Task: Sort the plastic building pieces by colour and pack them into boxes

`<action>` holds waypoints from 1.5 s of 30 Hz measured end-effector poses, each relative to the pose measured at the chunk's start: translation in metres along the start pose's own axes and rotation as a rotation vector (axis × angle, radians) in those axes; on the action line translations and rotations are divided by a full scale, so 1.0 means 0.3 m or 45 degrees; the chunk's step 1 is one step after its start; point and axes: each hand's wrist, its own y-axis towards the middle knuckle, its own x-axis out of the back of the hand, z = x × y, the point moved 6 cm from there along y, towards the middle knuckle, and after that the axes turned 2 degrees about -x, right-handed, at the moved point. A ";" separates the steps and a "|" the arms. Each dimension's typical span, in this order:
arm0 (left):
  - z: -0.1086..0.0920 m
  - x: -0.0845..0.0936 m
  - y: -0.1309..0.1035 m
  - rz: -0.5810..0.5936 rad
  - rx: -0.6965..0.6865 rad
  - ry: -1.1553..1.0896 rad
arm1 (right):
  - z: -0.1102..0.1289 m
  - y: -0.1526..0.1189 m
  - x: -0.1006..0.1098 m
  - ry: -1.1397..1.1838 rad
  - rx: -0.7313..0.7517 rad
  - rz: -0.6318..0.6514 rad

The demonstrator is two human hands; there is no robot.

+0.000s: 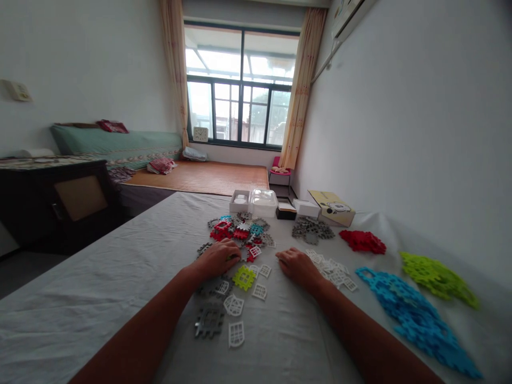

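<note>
My left hand point(219, 259) is at the near edge of a mixed pile of interlocking plastic building pieces point(241, 233), its fingers curled down. A bit of yellow-green shows under those fingers, but what they grip is mostly hidden. My right hand point(298, 265) rests low over the cloth with bent fingers, just left of a heap of white lattice window pieces point(334, 273); anything in it is hidden. Between and below the hands lie a yellow-green square piece point(244, 278), a grey square piece point(209, 321) and several loose white window pieces point(236, 334).
Sorted heaps lie to the right: grey pieces point(312, 230), red pieces point(362, 241), yellow-green pieces point(438, 277) and blue pieces point(416, 314). Along the far edge stand a clear plastic box point(264, 202), a black box point(286, 212), white boxes point(306, 208) and a yellow carton point(334, 209).
</note>
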 end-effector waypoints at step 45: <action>-0.047 0.008 0.006 0.055 -0.037 -0.213 | -0.287 -0.054 0.115 0.029 -0.445 -0.186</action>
